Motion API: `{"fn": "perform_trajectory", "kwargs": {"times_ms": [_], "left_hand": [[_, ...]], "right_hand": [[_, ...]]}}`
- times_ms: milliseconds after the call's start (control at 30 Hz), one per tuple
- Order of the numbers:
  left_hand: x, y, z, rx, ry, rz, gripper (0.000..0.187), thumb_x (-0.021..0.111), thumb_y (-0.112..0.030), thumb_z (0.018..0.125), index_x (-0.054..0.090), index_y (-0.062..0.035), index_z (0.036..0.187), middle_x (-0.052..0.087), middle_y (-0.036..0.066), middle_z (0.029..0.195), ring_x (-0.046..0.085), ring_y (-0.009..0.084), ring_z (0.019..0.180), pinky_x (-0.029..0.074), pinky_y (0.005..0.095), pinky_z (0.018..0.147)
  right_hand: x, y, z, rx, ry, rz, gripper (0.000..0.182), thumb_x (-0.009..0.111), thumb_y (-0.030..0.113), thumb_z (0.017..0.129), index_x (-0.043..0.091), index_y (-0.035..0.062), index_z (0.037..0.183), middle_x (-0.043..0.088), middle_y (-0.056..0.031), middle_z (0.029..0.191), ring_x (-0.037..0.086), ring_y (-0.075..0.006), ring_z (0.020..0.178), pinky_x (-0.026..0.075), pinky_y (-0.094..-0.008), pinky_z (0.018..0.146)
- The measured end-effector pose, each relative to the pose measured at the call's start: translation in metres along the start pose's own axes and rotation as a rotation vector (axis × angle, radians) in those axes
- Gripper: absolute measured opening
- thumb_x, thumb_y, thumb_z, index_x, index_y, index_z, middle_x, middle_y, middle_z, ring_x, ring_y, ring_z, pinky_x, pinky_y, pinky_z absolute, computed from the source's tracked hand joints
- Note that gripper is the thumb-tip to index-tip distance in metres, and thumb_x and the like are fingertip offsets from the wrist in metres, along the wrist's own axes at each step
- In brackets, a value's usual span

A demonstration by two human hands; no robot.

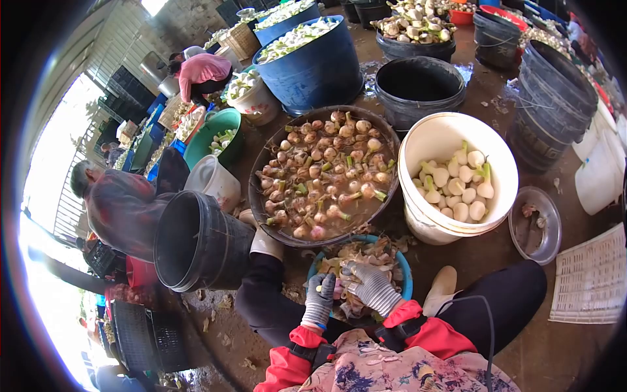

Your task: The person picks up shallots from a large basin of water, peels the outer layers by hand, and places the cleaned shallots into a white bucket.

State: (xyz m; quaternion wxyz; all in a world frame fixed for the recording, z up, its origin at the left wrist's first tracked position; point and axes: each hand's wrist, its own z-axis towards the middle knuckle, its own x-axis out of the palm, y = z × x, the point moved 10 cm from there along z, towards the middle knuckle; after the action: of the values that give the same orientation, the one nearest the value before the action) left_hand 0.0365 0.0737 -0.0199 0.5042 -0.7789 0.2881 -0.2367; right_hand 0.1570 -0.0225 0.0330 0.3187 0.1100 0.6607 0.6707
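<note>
My left hand (pixel 319 298), in a striped grey glove, is closed round a garlic bulb (pixel 337 289) whose pinkish side shows between the hands. My right hand (pixel 373 287), gloved alike, is curled close beside it; what its fingers grip is hidden. Both hands are over a blue-rimmed basin (pixel 407 277) heaped with papery garlic skins (pixel 366 255). Just beyond stands a wide dark tub (pixel 260 210) of muddy water with many unpeeled garlic bulbs (pixel 330 157) in it. To its right, a white bucket (pixel 418 219) holds peeled white bulbs (pixel 457 186).
A black bucket (pixel 209 245) leans by my left knee. A metal bowl (pixel 547 225) and white plastic crate (pixel 588 277) are at the right. Farther off are a black bucket (pixel 418 98), stacked buckets (pixel 552 108) and a blue tub (pixel 313 72). People (pixel 127 206) sit at the left.
</note>
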Motion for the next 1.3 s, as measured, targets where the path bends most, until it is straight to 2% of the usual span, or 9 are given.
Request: {"fn": "perform_trajectory", "kwargs": {"times_ms": [100, 233, 433, 567, 767, 900, 1000, 1233, 1300], "left_hand": [[0.003, -0.007, -0.003, 0.108, -0.135, 0.400, 0.043, 0.062, -0.037, 0.087, 0.048, -0.0013, 0.105, 0.059, 0.010, 0.086, 0.054, 0.0122, 0.065, 0.047, 0.0266, 0.058], [0.009, -0.003, 0.005, 0.174, -0.172, 0.587, 0.043, 0.063, -0.039, 0.086, 0.050, -0.0029, 0.104, 0.059, 0.010, 0.085, 0.056, 0.0139, 0.074, 0.047, 0.0274, 0.066], [0.022, -0.025, 0.002, 0.127, -0.046, 0.083, 0.032, 0.054, -0.032, 0.092, 0.058, -0.0029, 0.105, 0.059, 0.004, 0.087, 0.056, 0.0124, 0.078, 0.047, 0.0262, 0.069], [0.011, -0.023, 0.006, 0.086, -0.173, -0.076, 0.028, 0.054, -0.030, 0.093, 0.058, -0.0035, 0.103, 0.058, 0.003, 0.084, 0.055, 0.0113, 0.073, 0.047, 0.0244, 0.065], [0.006, -0.006, 0.012, 0.324, -0.351, 0.485, 0.030, 0.065, -0.024, 0.086, 0.050, -0.0009, 0.098, 0.056, 0.008, 0.081, 0.055, 0.0141, 0.066, 0.047, 0.0264, 0.059], [0.023, -0.046, -0.006, 0.462, -0.412, 0.549, 0.029, 0.065, -0.023, 0.086, 0.050, -0.0015, 0.097, 0.056, 0.009, 0.083, 0.057, 0.0168, 0.067, 0.049, 0.0285, 0.061], [0.026, -0.007, 0.018, 0.022, 0.034, -0.433, 0.020, 0.059, -0.021, 0.089, 0.052, -0.0045, 0.097, 0.056, 0.008, 0.086, 0.057, 0.0172, 0.079, 0.049, 0.0303, 0.067], [0.004, -0.027, 0.012, 0.147, -0.096, -0.317, 0.020, 0.058, -0.021, 0.088, 0.054, -0.0034, 0.096, 0.059, 0.007, 0.085, 0.059, 0.0232, 0.078, 0.050, 0.0313, 0.071], [-0.003, 0.007, 0.016, -0.191, -0.182, -0.795, 0.018, 0.060, -0.014, 0.083, 0.054, -0.0031, 0.096, 0.059, 0.005, 0.084, 0.058, 0.0207, 0.079, 0.049, 0.0295, 0.071]], "right_hand": [[0.004, 0.005, -0.003, -0.014, 0.003, -0.157, 0.035, 0.061, 0.014, 0.083, 0.056, 0.0044, 0.116, 0.062, -0.0175, 0.104, 0.059, -0.0341, 0.095, 0.047, -0.0376, 0.083], [0.022, -0.048, 0.000, 0.214, 0.008, 0.225, 0.032, 0.054, 0.005, 0.086, 0.055, 0.0031, 0.118, 0.062, -0.0140, 0.101, 0.060, -0.0224, 0.085, 0.048, -0.0293, 0.076], [0.002, -0.034, -0.003, 0.346, -0.022, 0.559, 0.033, 0.056, 0.002, 0.087, 0.053, 0.0001, 0.120, 0.059, -0.0046, 0.097, 0.051, -0.0103, 0.084, 0.046, -0.0224, 0.075], [0.013, -0.039, -0.003, 0.372, 0.060, 0.445, 0.045, 0.063, 0.009, 0.084, 0.048, 0.0011, 0.126, 0.061, -0.0102, 0.097, 0.057, -0.0147, 0.084, 0.047, -0.0259, 0.076], [0.009, -0.018, 0.004, -0.053, -0.116, -0.145, 0.035, 0.045, 0.002, 0.087, 0.049, 0.0020, 0.122, 0.059, -0.0237, 0.100, 0.058, -0.0363, 0.091, 0.048, -0.0380, 0.078], [0.013, -0.050, 0.003, 0.331, -0.076, 0.570, 0.036, 0.047, 0.002, 0.088, 0.048, 0.0004, 0.124, 0.060, -0.0158, 0.096, 0.060, -0.0217, 0.085, 0.048, -0.0301, 0.075], [-0.020, 0.007, 0.006, -0.024, -0.112, 0.263, 0.041, 0.054, 0.005, 0.087, 0.048, 0.0026, 0.127, 0.059, -0.0093, 0.098, 0.056, -0.0130, 0.084, 0.047, -0.0261, 0.073], [-0.017, -0.001, 0.001, 0.301, 0.033, 0.814, 0.040, 0.055, 0.005, 0.086, 0.051, 0.0030, 0.126, 0.059, -0.0083, 0.098, 0.056, -0.0119, 0.083, 0.047, -0.0244, 0.073], [-0.019, 0.001, -0.002, 0.360, 0.004, 1.061, 0.039, 0.054, 0.003, 0.087, 0.052, 0.0026, 0.126, 0.060, -0.0078, 0.100, 0.057, -0.0104, 0.083, 0.048, -0.0224, 0.071]]}}
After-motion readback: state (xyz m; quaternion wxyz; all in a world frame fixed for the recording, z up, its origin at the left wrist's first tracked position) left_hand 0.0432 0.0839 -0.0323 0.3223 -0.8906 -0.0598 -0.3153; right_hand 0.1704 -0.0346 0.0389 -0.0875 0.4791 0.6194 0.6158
